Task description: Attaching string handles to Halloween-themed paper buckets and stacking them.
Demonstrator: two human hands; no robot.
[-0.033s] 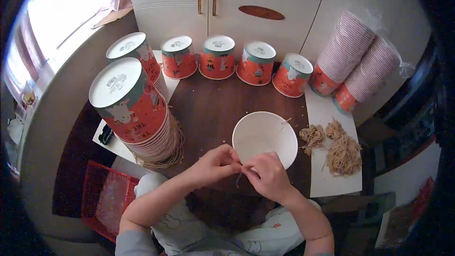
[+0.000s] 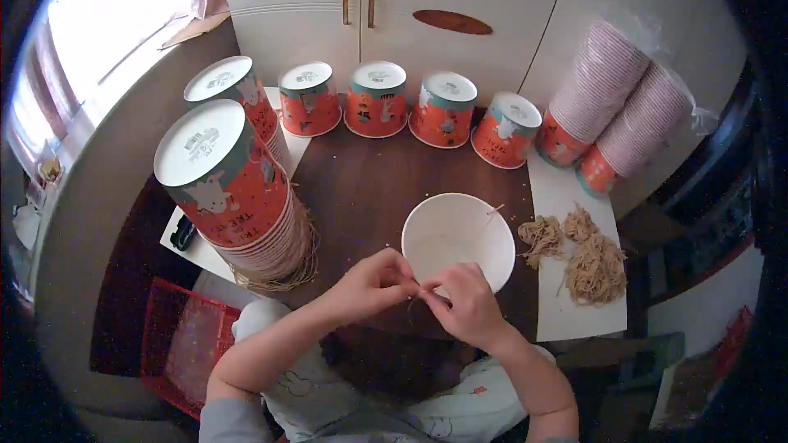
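A white-lined paper bucket (image 2: 443,226) stands mouth up on the table in front of me. At its near left rim my left hand (image 2: 377,283) and my right hand (image 2: 464,299) meet, fingertips pinched together. Between them is a thin strand of string, mostly hidden by the fingers; a short dark end dangles just below. The right hand overlaps the bucket's near rim. Another short piece of tan string (image 2: 494,212) pokes through the bucket's far right wall.
Tan string bundles (image 2: 595,271) lie on the right. To the left rises a tall stack of upside-down red-and-green buckets (image 2: 238,205), with string around its base and another stack behind. Single upturned buckets (image 2: 376,102) line the back. Bagged stacks (image 2: 599,74) lean back right. A red basket (image 2: 185,340) sits lower left.
The fingers of my right hand have shifted very slightly at the pinch. Everything else stays in place.
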